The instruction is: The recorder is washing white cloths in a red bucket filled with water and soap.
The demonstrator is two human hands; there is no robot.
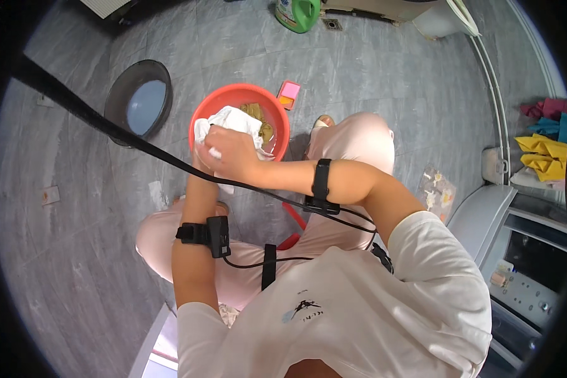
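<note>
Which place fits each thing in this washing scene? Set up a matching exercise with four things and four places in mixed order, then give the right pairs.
Things:
1. white cloth
2. red basin
3. dark bucket
4. green jug

Places:
A. at the top edge, on the floor
B. left of the basin, holding water
C. in front of the person's knees
D. in both hands, over the basin

Pairs: 1-D, 2-C, 3-B, 4-A
</note>
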